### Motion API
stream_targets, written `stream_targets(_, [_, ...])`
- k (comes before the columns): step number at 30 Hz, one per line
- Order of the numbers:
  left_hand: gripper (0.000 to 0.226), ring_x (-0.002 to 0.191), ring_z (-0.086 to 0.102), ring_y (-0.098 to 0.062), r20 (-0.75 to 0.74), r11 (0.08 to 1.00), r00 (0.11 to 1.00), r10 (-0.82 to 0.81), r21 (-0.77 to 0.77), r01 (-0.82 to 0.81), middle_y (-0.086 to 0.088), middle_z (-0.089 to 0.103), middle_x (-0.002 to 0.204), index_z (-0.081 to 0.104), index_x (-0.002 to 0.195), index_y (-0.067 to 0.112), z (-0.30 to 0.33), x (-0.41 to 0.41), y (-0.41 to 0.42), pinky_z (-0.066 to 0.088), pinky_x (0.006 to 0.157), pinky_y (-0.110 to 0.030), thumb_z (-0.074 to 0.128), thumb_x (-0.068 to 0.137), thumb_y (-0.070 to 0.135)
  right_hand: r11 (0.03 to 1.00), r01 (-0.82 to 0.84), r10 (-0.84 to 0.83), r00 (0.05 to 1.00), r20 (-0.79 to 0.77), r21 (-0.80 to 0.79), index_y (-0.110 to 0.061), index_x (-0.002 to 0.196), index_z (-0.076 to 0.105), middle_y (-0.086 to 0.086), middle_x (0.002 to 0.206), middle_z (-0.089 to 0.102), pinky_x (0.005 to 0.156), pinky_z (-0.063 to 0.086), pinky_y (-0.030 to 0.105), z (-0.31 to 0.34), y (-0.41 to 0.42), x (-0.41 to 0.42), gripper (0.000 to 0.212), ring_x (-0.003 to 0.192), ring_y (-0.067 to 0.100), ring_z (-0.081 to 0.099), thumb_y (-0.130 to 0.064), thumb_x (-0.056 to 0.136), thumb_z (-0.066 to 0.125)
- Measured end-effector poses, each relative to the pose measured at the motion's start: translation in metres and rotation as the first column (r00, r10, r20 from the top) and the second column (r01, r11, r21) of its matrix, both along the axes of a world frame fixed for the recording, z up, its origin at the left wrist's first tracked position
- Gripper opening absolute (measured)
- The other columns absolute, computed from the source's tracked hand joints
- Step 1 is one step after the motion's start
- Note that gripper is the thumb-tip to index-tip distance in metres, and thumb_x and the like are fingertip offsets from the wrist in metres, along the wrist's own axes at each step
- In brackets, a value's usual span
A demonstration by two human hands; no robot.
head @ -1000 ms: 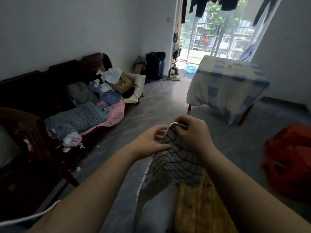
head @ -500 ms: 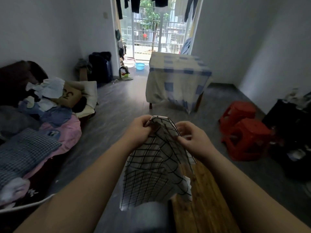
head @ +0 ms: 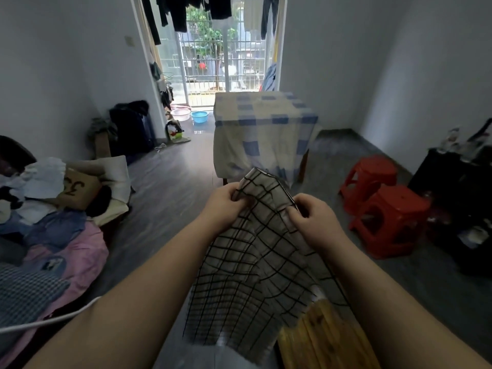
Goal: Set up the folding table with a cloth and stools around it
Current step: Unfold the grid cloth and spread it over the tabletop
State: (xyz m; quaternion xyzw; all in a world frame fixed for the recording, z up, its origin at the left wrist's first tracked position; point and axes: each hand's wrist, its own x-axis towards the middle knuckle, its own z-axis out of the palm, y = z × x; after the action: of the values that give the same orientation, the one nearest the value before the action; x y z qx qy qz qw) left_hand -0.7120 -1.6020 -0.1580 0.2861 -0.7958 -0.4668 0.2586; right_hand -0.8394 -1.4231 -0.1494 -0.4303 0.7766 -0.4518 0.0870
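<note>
Closest in, below the right forearm, lies a yellowish wooden slatted surface (head: pixel 327 339), and the lower edge of a white cloth with a thin black grid pattern (head: pixel 255 265) hangs just to its left, partly draped over it. That cloth is held up between both hands: the left hand (head: pixel 222 202) has its fingers curled round the upper left edge, bunching the fabric, and the right hand (head: pixel 312 218) pinches the upper right edge between thumb and curled fingers (the top corner pokes up between the two). Left of the left arm a white cable (head: pixel 50 319) crosses a dark sofa heaped with clothes and bedding, among them a pink blanket (head: pixel 80 251) and a tan cushion marked with numerals (head: pixel 77 189). Right of the right hand stand two red plastic stools (head: pixel 383 209), one just behind the other, and beyond them against the right wall is a black cabinet (head: pixel 452 187) with blurred items on top. Straight ahead past the hands stands a table covered by a cream cloth with blue checks (head: pixel 263 129), its wooden legs showing below the hem. Farther left of it sit a dark suitcase (head: pixel 133 126) and, at the doorway, a blue plastic basin (head: pixel 199 116). Behind the table a barred balcony door (head: pixel 213 57) lets in daylight, with dark garments (head: pixel 183 9) hanging above it.
</note>
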Motion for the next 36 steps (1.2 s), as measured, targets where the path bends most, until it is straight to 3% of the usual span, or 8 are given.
stream_targets(3, [0.037, 0.103, 0.065, -0.017, 0.028, 0.999, 0.999, -0.017, 0.048, 0.016, 0.005, 0.070, 0.105, 0.060, 0.113, 0.027, -0.010, -0.024, -0.016, 0.052, 0.093, -0.039, 0.076, 0.079, 0.032, 0.998, 0.055, -0.055, 0.998, -0.007, 0.015, -0.011, 0.076, 0.060, 0.007, 0.066, 0.057, 0.057, 0.036, 0.031, 0.008, -0.014, -0.017, 0.017, 0.058, 0.008, 0.044, -0.019, 0.091, 0.062])
stream_targets(6, [0.066, 0.122, 0.048, -0.025, 0.107, 0.989, 0.990, 0.097, -0.118, -0.084, -0.006, 0.053, 0.128, 0.046, 0.133, 0.021, -0.021, -0.047, -0.021, 0.042, 0.104, -0.043, 0.075, 0.075, 0.034, 0.986, 0.160, -0.159, 0.987, -0.013, 0.040, -0.010, 0.077, 0.060, 0.010, 0.068, 0.059, 0.057, 0.036, 0.032, 0.009, -0.025, -0.034, 0.016, 0.059, 0.011, 0.046, -0.019, 0.091, 0.061])
stream_targets(10, [0.035, 0.098, 0.051, -0.018, -0.170, 0.986, 0.983, 0.064, -0.144, -0.089, -0.001, 0.050, 0.108, 0.049, 0.111, 0.023, -0.026, -0.062, -0.009, 0.047, 0.088, -0.034, 0.064, 0.082, 0.010, 0.944, 0.324, -0.327, 0.944, 0.042, 0.062, -0.011, 0.077, 0.061, 0.009, 0.069, 0.061, 0.059, 0.040, 0.035, 0.003, -0.036, -0.047, 0.017, 0.063, 0.016, 0.051, -0.020, 0.091, 0.060])
stream_targets(13, [0.019, 0.084, 0.056, -0.010, -0.174, 0.963, 0.949, -0.261, -0.111, 0.245, 0.003, 0.057, 0.093, 0.053, 0.097, 0.025, -0.027, -0.072, -0.004, 0.049, 0.074, -0.023, 0.060, 0.090, 0.009, 0.890, 0.453, -0.454, 0.891, 0.024, 0.045, -0.012, 0.076, 0.059, 0.004, 0.068, 0.060, 0.060, 0.040, 0.035, 0.000, -0.043, -0.049, 0.018, 0.063, 0.015, 0.052, -0.022, 0.093, 0.060])
stream_targets(20, [0.014, 0.085, 0.064, -0.004, -0.227, 0.598, 0.697, -0.681, 0.378, 0.707, -0.003, 0.059, 0.106, 0.057, 0.110, 0.025, -0.006, -0.115, -0.013, 0.058, 0.069, -0.032, 0.058, 0.097, 0.029, 0.749, 0.662, -0.654, 0.737, 0.169, 0.013, -0.010, 0.083, 0.067, 0.014, 0.079, 0.065, 0.068, 0.050, 0.045, -0.002, -0.054, -0.025, 0.018, 0.067, 0.016, 0.056, -0.026, 0.092, 0.064])
stream_targets(27, [0.024, 0.102, 0.063, -0.017, -0.161, 0.499, 0.585, -0.795, 0.377, 0.780, -0.002, 0.060, 0.115, 0.060, 0.112, 0.037, -0.008, -0.138, -0.008, 0.059, 0.071, -0.036, 0.067, 0.089, 0.040, 0.738, 0.644, -0.373, 0.637, 0.674, -0.200, -0.019, 0.109, 0.075, 0.007, 0.108, 0.075, 0.083, 0.058, 0.036, 0.001, -0.040, 0.015, 0.027, 0.105, 0.025, 0.071, -0.006, 0.095, 0.056])
stream_targets(33, [0.036, 0.090, 0.063, -0.008, -0.133, 0.475, 0.547, -0.827, 0.355, 0.805, 0.002, 0.059, 0.113, 0.054, 0.118, 0.028, -0.015, -0.140, 0.018, 0.050, 0.065, -0.023, 0.072, 0.087, 0.024, 0.596, 0.772, -0.365, 0.506, 0.782, -0.221, -0.004, 0.119, 0.066, 0.017, 0.111, 0.073, 0.090, 0.056, 0.036, -0.021, -0.021, 0.013, 0.027, 0.102, 0.027, 0.071, 0.002, 0.093, 0.059])
stream_targets(36, [0.031, 0.079, 0.058, -0.008, -0.147, 0.453, 0.549, -0.823, 0.412, 0.790, -0.001, 0.059, 0.103, 0.056, 0.112, 0.018, -0.016, -0.144, 0.034, 0.047, 0.056, -0.020, 0.073, 0.087, 0.023, 0.510, 0.849, -0.553, 0.445, 0.704, -0.136, -0.011, 0.097, 0.070, 0.020, 0.099, 0.072, 0.082, 0.054, 0.040, -0.032, -0.011, 0.009, 0.010, 0.086, 0.027, 0.068, -0.007, 0.088, 0.068])
